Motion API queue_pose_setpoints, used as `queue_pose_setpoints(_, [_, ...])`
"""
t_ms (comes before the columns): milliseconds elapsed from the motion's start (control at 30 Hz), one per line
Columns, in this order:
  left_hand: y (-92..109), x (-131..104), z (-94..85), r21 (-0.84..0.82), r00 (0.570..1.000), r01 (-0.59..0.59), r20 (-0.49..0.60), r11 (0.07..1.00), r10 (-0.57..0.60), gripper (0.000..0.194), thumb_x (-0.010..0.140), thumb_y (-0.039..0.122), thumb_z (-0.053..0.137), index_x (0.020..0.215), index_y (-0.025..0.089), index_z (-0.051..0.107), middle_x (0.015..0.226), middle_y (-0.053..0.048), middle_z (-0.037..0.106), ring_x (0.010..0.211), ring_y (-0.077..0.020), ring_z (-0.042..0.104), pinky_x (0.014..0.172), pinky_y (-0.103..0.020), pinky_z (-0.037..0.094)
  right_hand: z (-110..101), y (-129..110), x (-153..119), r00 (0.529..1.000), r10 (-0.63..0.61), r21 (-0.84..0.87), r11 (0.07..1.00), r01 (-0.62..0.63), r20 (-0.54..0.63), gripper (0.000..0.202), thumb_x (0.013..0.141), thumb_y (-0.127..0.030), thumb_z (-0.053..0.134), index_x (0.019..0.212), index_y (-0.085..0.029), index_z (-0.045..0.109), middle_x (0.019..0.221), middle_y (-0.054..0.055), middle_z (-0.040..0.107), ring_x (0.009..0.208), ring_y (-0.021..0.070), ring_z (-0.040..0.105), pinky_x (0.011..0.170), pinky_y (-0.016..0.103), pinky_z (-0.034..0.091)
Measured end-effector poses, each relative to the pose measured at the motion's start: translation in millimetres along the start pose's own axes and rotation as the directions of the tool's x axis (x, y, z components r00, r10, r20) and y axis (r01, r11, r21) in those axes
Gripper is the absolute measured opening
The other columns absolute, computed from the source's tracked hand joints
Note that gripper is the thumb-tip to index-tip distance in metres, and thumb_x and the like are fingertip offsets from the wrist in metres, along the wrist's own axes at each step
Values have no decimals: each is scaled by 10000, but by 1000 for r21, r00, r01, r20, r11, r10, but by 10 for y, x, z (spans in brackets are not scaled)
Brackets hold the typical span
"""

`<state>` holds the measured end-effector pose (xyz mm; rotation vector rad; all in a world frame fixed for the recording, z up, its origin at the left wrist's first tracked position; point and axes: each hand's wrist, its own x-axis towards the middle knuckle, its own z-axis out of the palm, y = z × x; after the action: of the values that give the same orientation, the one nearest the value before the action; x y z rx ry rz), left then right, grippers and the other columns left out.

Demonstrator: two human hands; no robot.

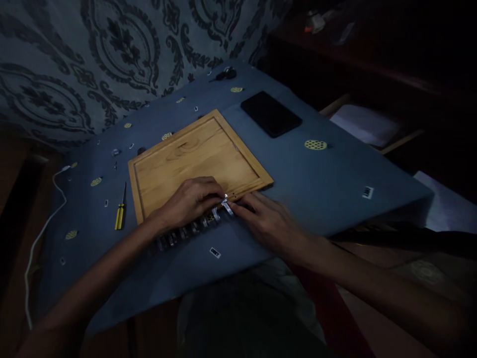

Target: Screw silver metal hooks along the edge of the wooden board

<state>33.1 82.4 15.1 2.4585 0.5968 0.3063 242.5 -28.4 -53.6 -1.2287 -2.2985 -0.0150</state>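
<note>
A rectangular wooden board (186,159) with a raised frame lies tilted across the table. Along its near edge runs a row of shiny metal hooks (195,227). My left hand (194,199) rests over that edge, its thumb and fingers pinched together at a small bright spot of metal; what they grip is too small to make out. From the other side, my right hand (266,219) holds the rightmost metal hook (227,208) between thumb and fingers, against the board's edge. Small dark holes show in the frame just beside it.
A yellow-handled screwdriver (119,216) lies left of the board. A black phone or tablet (271,113) lies to the right. Small metal parts (115,152) and a dark object (225,73) sit farther back. A white cable (44,226) hangs over the table's left side. The light is dim.
</note>
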Motion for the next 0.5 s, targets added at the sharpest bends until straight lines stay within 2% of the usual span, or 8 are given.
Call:
queue_pose_setpoints(233, [7,1,5,-28,1000,24,-19,999,-24,69,965,160,674,939,171,737,883,-31,718,835,-144,694,748,-225,498,24,3,-4,1000,9,11,1000,-9,5,397,990,-47,441,1325,-168,617,997,106,669,919,218,599,671,314,507])
queue_pose_setpoints(400, [29,12,-11,-6,1000,23,9,1000,-23,62,962,149,674,943,163,731,885,-33,720,822,-139,686,733,-222,485,16,4,-4,1000,16,0,1000,-16,18,397,997,-50,418,1326,-165,608,1043,117,667,959,228,605,675,329,527])
queue_pose_setpoints(500, [15,11,-19,2,999,34,19,999,-34,58,957,150,678,959,167,733,894,-30,724,829,-142,690,748,-229,495,-13,-2,1,999,15,-16,1000,-15,41,395,993,-47,423,1321,-166,606,1006,108,666,927,212,608,661,306,515])
